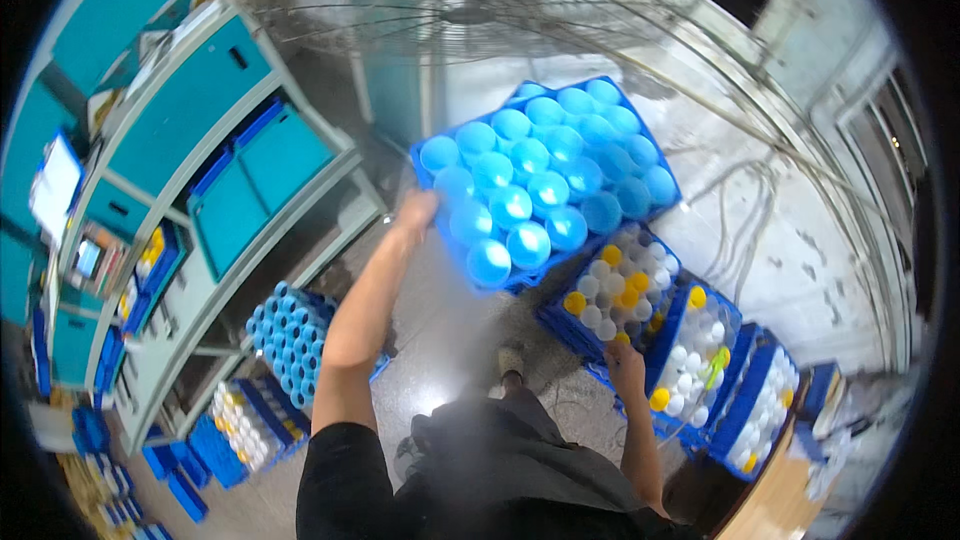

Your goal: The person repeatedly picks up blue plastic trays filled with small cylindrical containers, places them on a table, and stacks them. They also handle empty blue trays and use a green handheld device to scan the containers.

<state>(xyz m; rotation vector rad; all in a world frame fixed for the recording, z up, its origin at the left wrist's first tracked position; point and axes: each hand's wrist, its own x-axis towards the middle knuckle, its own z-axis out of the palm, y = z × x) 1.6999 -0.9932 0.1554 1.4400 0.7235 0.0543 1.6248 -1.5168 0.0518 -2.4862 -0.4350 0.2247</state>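
Observation:
My left hand (418,212) is closed on the left edge of a blue crate (458,262). Rows of round, light blue, cup-like pieces (547,188) fill that crate, which sits tilted over another blue crate at the upper middle. Lower right, my right hand (626,368) is closed at the near edge of a second blue crate (556,314) that holds white and yellow round pieces (628,285). A yellow piece (622,338) shows right at its fingertips. Whether those fingers grip the piece or the crate's rim is hidden.
More blue crates (735,402) with white and yellow pieces stand at right, one bearing a bright green item (716,366). A large wire-caged fan (470,15) spans the top. Left are a teal-drawered workbench (180,130), a stack of blue perforated trays (290,340) and a filled crate (245,425).

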